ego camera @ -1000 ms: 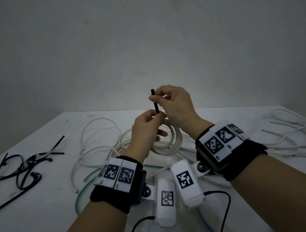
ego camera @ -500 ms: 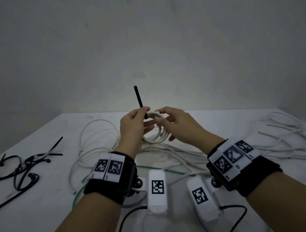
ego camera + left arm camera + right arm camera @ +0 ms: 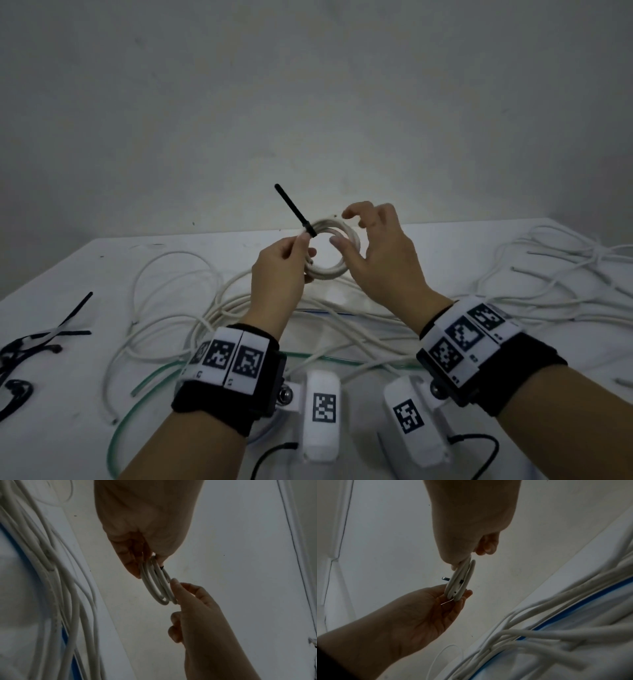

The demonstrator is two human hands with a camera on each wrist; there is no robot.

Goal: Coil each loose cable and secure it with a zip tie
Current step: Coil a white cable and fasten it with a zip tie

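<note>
Above the table's (image 3: 51, 394) middle, the left hand (image 3: 277, 270) pinches the coiled white cable (image 3: 330, 272) and its black zip tie (image 3: 294, 209); the right hand's (image 3: 383, 257) loosely spread fingers touch the coil's opposite side.

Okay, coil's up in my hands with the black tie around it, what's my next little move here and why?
Probably take hold of the tie's free tail with the right hand and pull it snug. The zip tie already wraps the white coil, its tail sticking up loose, while the left hand pinches the coil at the tie. The right hand only touches the coil's far side.
</note>
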